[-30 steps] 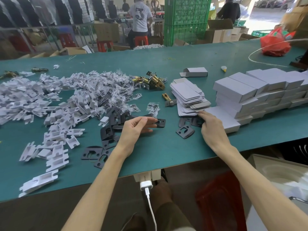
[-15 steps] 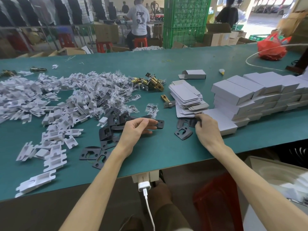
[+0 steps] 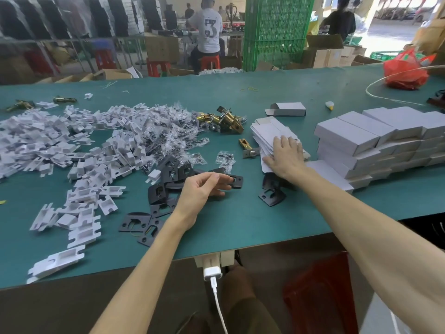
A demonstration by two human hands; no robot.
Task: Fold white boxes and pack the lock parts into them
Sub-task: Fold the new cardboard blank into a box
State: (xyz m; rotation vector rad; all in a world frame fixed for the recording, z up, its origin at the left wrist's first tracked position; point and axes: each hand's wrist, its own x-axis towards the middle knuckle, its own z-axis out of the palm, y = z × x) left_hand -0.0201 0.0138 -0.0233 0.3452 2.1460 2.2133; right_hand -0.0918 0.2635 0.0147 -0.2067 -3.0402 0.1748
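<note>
Left hand (image 3: 199, 191): narrow; thumb and curled fingers pinch a black strike plate (image 3: 234, 182) by its left end, held just above the green table (image 3: 240, 225), near centre

Right hand (image 3: 285, 157): fingers straight and spread, laid flat on top of the stack of flat box blanks (image 3: 265, 130); thumb at the stack's near-left edge; holds nothing that can be seen

Flat box blanks: white card, unfolded, stacked centre-right, between a single latch bolt (image 3: 248, 148) on the left and the folded white boxes (image 3: 349, 136) on the right

Folded white boxes: closed, piled in layers at the right; one more, an open-ended box (image 3: 289, 109), lies alone beyond the blanks

Lock parts: loose black plates (image 3: 159, 194) near the left wrist; brass latch bolts (image 3: 227, 120) farther off; screw bags (image 3: 173, 138) and white plastic inserts (image 3: 79, 150) heaped across the left

Step, as judged: taking one blank off the stack for folding

Handling, blanks: likely light, thin, easily creased; sheets probably slide on one another, so lift the top one by an edge or corner with the thumb under it

Handling, plate: likely stiff, flat metal, thin at the rim; an edge pinch suits it

Risk: two blanks coming away together; stack sliding toward the near edge
</note>
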